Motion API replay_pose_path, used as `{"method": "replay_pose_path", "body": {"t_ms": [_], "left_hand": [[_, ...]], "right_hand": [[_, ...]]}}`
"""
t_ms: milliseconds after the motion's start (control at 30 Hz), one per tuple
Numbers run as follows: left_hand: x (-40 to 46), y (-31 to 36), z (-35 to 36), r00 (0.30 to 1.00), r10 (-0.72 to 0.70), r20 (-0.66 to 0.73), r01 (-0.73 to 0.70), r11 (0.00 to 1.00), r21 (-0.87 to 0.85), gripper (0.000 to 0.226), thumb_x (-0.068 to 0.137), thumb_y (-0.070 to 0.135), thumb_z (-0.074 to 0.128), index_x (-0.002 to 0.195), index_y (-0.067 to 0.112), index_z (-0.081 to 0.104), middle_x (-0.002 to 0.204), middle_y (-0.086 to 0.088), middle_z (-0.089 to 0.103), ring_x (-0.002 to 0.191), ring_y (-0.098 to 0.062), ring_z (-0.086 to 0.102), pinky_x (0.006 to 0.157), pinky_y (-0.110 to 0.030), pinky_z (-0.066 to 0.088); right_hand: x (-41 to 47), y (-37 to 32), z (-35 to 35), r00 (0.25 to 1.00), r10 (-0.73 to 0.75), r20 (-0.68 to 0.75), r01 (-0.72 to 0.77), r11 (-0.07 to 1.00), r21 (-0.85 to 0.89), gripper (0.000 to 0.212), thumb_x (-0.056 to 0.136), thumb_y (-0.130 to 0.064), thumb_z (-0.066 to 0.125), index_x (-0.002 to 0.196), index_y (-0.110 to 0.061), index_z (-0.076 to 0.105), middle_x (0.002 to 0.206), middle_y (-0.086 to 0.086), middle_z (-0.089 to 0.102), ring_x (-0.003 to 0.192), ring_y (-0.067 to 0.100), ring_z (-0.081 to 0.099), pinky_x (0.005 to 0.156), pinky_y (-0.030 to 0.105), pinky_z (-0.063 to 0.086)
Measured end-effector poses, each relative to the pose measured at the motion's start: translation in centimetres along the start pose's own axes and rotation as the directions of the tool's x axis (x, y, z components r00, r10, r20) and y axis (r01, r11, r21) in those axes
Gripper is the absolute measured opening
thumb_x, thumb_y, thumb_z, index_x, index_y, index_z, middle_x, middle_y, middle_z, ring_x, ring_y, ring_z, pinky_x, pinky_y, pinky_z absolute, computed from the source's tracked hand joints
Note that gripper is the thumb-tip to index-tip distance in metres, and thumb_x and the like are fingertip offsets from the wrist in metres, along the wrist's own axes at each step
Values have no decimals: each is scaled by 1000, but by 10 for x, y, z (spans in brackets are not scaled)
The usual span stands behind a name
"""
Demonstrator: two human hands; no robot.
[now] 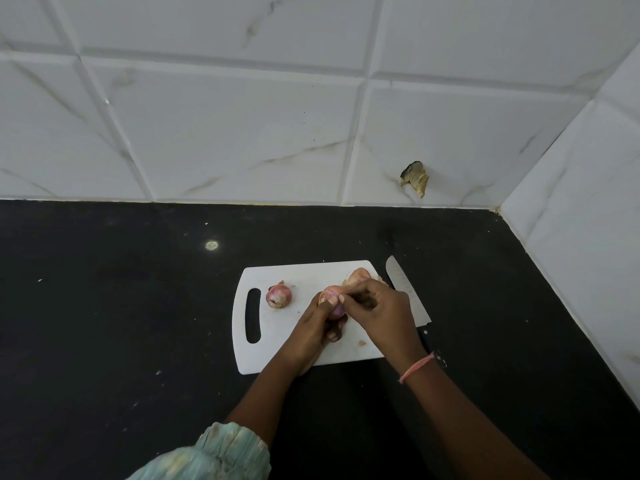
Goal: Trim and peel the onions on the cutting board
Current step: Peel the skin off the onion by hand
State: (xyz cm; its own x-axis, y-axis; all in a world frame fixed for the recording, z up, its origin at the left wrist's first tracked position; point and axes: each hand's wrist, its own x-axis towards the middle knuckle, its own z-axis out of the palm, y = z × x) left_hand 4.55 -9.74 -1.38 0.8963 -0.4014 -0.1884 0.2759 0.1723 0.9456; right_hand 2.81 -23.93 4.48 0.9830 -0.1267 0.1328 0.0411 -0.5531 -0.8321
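Observation:
A white cutting board (pixel 298 355) with a handle slot lies on the black counter. My left hand (pixel 313 329) grips a small pink onion (pixel 331 299) just above the board. My right hand (pixel 379 311) pinches the papery skin at the onion's top. A second onion (pixel 278 296) with its skin on sits on the board's left part. Loose peeled skin (pixel 358 276) lies at the board's far right corner, behind my right hand. A knife (pixel 405 289) rests along the board's right edge, its handle mostly hidden by my right wrist.
The black counter (pixel 121 323) stretches wide to the left and front. White tiled walls (pixel 242 133) close off the back and right. A dried leaf scrap (pixel 415 178) sticks to the back wall. A small peel bit (pixel 362 342) lies on the board.

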Motion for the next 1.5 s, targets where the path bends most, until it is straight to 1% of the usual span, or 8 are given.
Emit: {"method": "replay_pose_path", "body": {"t_ms": [233, 500, 667, 967, 1100, 1267, 1367, 1500], "left_hand": [[0, -1, -1, 1000, -14, -5, 14, 1000, -7, 48, 102, 47, 40, 124, 6, 53, 83, -5, 52, 68, -15, 37, 59, -23, 39], [0, -1, -1, 1000, -18, -13, 17, 998, -52, 52, 100, 45, 42, 125, 1, 51, 80, -4, 51, 66, -13, 36, 56, -23, 36], [0, 0, -1, 1000, -4, 8, 5, 998, -56, 48, 102, 43, 37, 117, -1, 53, 78, -4, 49, 64, -10, 40, 55, -22, 36], [-1, 8, 3, 994, -104, -37, 94, 971, -222, 46, 105, 45, 29, 108, 6, 53, 67, -7, 47, 55, -12, 36, 55, -25, 31], [-1, 5, 0, 996, -88, -5, 84, 968, -237, 64, 103, 55, 21, 116, 1, 53, 69, -11, 48, 57, -15, 36, 54, -26, 29], [-1, 7, 2, 996, -87, 22, 90, 965, -245, 79, 97, 67, 21, 119, 4, 63, 81, -21, 51, 60, -16, 42, 55, -28, 27], [0, 9, 3, 995, -98, 11, 98, 958, -268, 76, 94, 67, 23, 111, 3, 60, 60, -12, 46, 56, -16, 40, 53, -26, 31], [1, 10, 5, 996, -80, 38, 86, 971, -224, 68, 102, 60, 20, 94, 19, 74, 85, -20, 56, 61, -18, 46, 58, -28, 37]], "right_hand": [[-4, -2, 0, 999, -39, 14, 39, 999, 10, 10, 85, -19, 72, 95, -17, 74, 86, -7, 74, 83, 2, 69, 77, 27, 58], [-6, -8, 4, 998, -50, -27, 48, 996, -74, 6, 86, -18, 70, 84, -13, 72, 66, -21, 59, 70, -4, 63, 54, 8, 45], [-3, -6, 6, 996, -51, -76, 45, 996, -72, 7, 83, -20, 73, 81, -13, 72, 67, -12, 65, 68, 3, 65, 62, 15, 50], [-2, -5, 10, 958, 282, -47, -257, 922, 290, 26, 92, -2, 43, 76, -6, 64, 72, -1, 58, 67, 12, 54, 62, 31, 48], [-1, -12, 6, 981, 179, 70, -190, 955, 230, 21, 101, -24, 46, 97, -19, 65, 88, -7, 59, 83, 7, 58, 68, 19, 47], [-5, -14, 7, 987, -71, 147, 56, 993, 102, 29, 93, -21, 62, 122, -27, 62, 118, -22, 56, 111, -1, 54, 89, 12, 47], [-1, -16, -2, 955, -119, 273, 89, 989, 120, 29, 93, -17, 62, 121, -27, 62, 117, -21, 58, 112, -3, 53, 89, 9, 43], [2, -16, -10, 916, -138, 377, 133, 990, 39, 25, 91, -16, 63, 112, -28, 61, 106, -16, 55, 106, 1, 53, 84, 12, 44]]}}
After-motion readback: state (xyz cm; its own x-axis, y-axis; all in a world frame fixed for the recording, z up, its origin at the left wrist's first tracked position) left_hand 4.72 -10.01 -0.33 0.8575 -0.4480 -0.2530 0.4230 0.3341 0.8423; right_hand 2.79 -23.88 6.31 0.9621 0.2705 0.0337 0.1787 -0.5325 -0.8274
